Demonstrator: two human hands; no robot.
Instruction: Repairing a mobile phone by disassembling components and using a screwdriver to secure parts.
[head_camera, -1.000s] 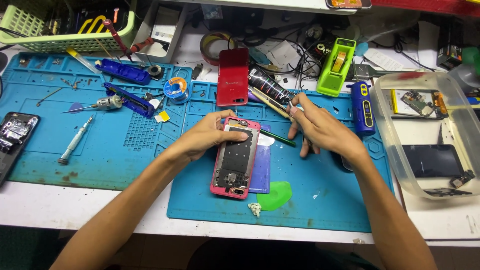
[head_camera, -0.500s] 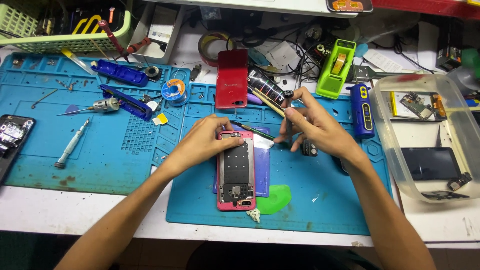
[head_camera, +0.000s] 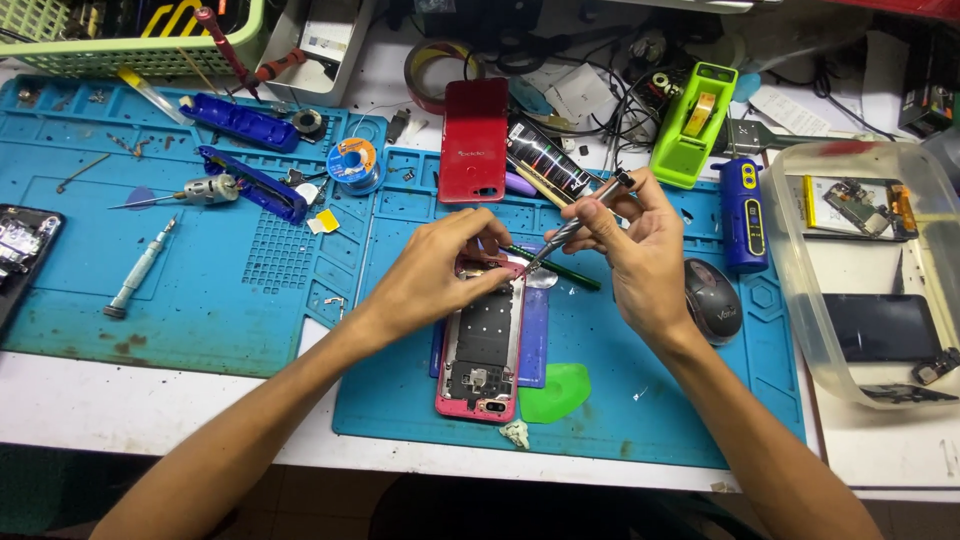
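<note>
I am now holding a slim metal screwdriver in my right hand, fingers closed around its shaft and its tip angled down at the top edge of the opened pink-framed phone body; half a second ago this hand was still empty-looking and farther right, so the tool is being brought into working position. My left hand is pressing down on the phone's upper end, fingers curled over it, having shifted up from the frame's side. The phone is lying lengthwise on the blue silicone repair mat, partly over a blue-violet flat panel. A green plastic pry pick is lying just beside its lower right corner, a dark computer mouse is sitting near my right wrist, and a red phone back cover is resting above, well apart. My left fingers are hiding the contact point.
</note>
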